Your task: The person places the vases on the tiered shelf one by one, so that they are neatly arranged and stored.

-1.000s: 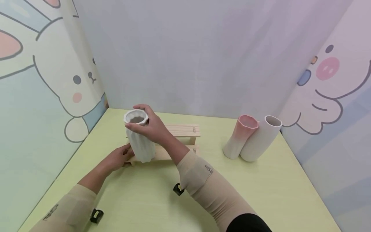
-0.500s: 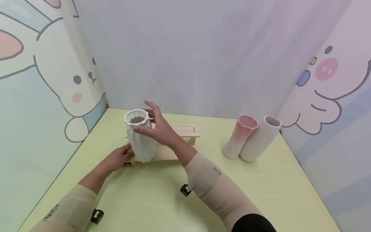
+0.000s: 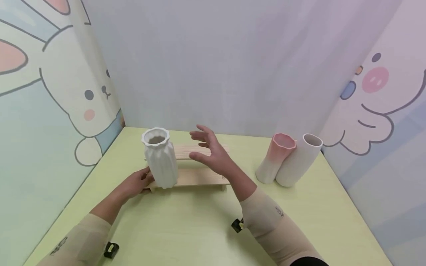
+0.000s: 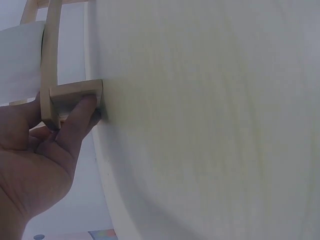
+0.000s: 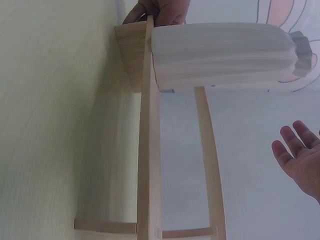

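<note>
Pale yellow-green tabletop (image 3: pixel 173 229). White fluted vase (image 3: pixel 163 166) stands on the lower wooden shelf (image 3: pixel 199 176), left end. Left hand (image 3: pixel 134 183) clasps the shelf's end; right hand (image 3: pixel 213 155), fingers spread, stands apart, holding nothing. Vase likely rigid, breakable; best held round its middle.

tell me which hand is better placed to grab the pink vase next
Probably the right: the right hand is open, holds nothing and is nearer the pink vase. The left hand grips the stand at its far end from that vase.
</note>
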`<state>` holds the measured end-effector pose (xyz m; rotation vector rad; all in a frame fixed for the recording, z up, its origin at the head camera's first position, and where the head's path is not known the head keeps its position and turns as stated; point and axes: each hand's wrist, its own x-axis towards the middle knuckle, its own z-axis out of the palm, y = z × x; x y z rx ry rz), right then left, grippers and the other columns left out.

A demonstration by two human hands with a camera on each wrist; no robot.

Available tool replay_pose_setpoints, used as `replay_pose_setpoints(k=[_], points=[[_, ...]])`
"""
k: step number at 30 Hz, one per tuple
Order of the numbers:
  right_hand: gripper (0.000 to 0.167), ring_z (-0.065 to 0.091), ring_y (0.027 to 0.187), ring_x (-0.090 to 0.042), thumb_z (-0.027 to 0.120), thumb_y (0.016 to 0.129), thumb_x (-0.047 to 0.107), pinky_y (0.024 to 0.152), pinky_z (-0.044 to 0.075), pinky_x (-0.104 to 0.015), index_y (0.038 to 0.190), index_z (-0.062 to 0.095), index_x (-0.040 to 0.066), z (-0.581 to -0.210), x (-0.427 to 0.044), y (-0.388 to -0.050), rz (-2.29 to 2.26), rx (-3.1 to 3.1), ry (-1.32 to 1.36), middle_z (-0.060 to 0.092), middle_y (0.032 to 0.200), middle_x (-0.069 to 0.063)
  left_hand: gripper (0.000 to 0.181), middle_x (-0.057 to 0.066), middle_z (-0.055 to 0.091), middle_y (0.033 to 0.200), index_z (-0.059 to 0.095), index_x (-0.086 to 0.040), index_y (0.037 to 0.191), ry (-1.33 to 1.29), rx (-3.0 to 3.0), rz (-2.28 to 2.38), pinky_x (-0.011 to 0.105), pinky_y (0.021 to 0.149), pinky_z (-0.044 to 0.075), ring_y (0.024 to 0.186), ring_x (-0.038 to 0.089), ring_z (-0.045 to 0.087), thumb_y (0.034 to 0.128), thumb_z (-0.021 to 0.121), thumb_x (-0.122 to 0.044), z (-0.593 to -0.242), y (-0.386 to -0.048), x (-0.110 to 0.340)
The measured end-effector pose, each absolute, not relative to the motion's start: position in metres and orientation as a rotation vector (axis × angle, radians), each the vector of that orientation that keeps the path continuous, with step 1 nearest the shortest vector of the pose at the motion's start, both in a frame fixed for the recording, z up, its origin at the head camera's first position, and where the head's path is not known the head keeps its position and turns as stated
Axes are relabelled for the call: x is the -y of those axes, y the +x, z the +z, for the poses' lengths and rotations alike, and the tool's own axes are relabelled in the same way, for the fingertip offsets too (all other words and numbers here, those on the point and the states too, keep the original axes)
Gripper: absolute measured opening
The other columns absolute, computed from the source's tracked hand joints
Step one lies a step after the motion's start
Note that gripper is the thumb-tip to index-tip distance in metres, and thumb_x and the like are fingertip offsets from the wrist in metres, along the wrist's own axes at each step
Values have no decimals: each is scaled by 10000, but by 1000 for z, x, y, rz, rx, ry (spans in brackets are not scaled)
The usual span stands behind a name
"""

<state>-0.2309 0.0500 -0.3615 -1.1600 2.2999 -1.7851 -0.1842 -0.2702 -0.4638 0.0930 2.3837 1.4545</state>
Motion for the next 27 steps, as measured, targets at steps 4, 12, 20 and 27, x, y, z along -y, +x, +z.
replay_pose_setpoints(k=[4,12,20,27], points=[[852,441,1357,-191,691,874,533,1118,370,-487,1530,199,305,-362,-72,-225,-1790,-2317,-1180,445,1487,-49,659,247,508,1380,186,-182,1585,98,-2382,1464,366,838,586,1137,276,611,1036,488,-384,-467,-183,270],[794,442,1354,-209,687,914,431,1104,382,-501,1525,198,297,-371,-103,-220,-1721,-2387,-1205,444,1478,-14,649,259,499,1391,199,-154,1582,117,-2399,1462,375,850,584,1154,298,601,1041,471,-388,-465,-183,272],[826,421,1357,-351,703,905,77,1080,368,-593,1535,180,180,-375,-130,-215,-1729,-2374,-1179,415,1491,-155,643,251,522,1359,209,-164,1581,101,-2412,1451,380,837,587,1104,271,617,1039,480,-381,-462,-183,275],[802,472,1325,-317,696,908,70,1049,425,-530,1538,210,177,-357,-165,-207,-1631,-2426,-1213,460,1461,-122,637,254,518,1360,213,-159,1579,96,-2404,1453,372,827,589,1098,272,616,1041,477,-373,-462,-182,278]])
